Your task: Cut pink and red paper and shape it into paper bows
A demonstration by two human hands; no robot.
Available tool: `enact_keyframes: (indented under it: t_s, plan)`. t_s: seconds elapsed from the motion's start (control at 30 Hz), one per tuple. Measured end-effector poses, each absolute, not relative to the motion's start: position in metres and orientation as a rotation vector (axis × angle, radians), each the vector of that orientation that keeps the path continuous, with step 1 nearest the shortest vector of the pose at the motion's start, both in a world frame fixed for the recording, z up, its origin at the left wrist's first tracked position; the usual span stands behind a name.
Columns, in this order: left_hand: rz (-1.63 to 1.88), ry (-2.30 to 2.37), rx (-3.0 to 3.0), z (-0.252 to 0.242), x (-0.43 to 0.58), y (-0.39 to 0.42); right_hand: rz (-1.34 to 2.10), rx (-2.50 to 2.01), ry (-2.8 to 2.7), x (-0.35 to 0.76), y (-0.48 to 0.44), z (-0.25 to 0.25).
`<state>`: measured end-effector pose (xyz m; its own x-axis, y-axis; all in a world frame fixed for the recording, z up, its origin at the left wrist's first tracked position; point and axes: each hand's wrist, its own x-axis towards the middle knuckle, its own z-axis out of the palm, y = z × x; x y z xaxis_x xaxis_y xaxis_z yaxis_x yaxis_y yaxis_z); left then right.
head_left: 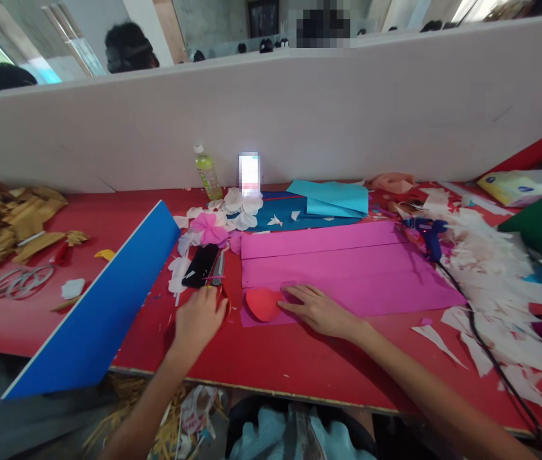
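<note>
A blue glue gun (pixel 426 233) lies just beside a heap of white paper scraps (pixel 491 287) on a red-painted surface (pixel 299 358); if the gun is hot, its nozzle could scorch the paper, and its black power cord (pixel 486 351) could snag a forearm and drag the gun. Steel scissors with red handles (pixel 218 271) lie close to a black phone (pixel 201 265), so a careless sweep of the left hand (pixel 198 322) could scratch the phone or knock the blades off the edge. A loose, thin cutout could also slip out of place if the hand pressing beside it slides. The left arm reaches forward, with its fingers (pixel 194 306) curled downward at the scissors handles; whether they grip the handles cannot be told. The right arm stretches in from the lower right, and the right hand (pixel 318 311) lies palm down on a creased pink paper sheet (pixel 347 275). Its fingers (pixel 294 297) are spread and flat, their tips just touching a red paper heart (pixel 262 305).
</note>
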<state>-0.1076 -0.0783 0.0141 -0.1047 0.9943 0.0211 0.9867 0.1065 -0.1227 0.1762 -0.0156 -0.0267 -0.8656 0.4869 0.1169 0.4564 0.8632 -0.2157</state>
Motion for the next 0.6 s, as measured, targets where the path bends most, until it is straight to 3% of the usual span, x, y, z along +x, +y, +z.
enact_keyframes:
  t_s: [0.17, 0.6]
  plan:
    - [0.534, -2.414, -1.992, 0.023, -0.127, -0.072, 0.259, -0.730, -2.859, 0.176, -0.017, -0.031]
    - [0.661, -2.545, -2.118, 0.018, -0.144, -0.053, 0.206, -0.727, -2.822, 0.157, -0.014, -0.027]
